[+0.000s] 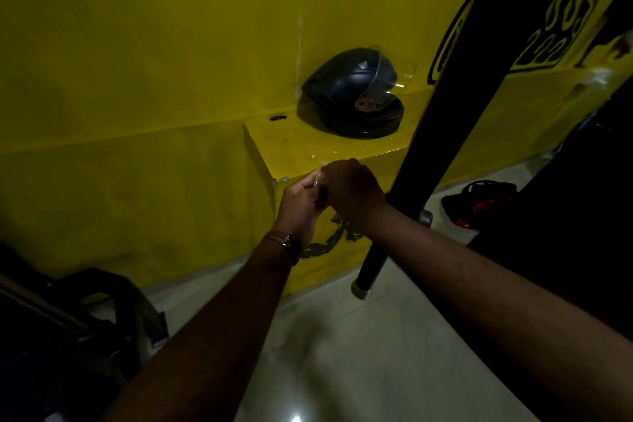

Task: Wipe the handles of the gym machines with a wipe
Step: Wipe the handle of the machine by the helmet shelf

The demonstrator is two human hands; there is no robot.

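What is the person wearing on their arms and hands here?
Both forearms are bare, with no sleeves or gloves in view. The left wrist carries a thin brown strap bracelet with a small metal clasp. The left hand and right hand show no rings that I can make out.

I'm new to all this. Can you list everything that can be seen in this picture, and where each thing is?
helmet: one, black with a clear visor, on the yellow ledge against the wall.
ledge: one, yellow, jutting from the wall, just beyond the hands.
wall: yellow, with black painted markings at upper right.
bar: one, black with a silver end cap, slanting down at right of centre, its low end above the floor.
floor: pale, glossy.
shoes: dark with red, on the floor at right.
dark equipment: lower left, too dim to identify.
wristband: one, brown, on the left wrist.
small object: held between both hands, too dim to identify.
left hand: grips the small object.
right hand: curled over it.
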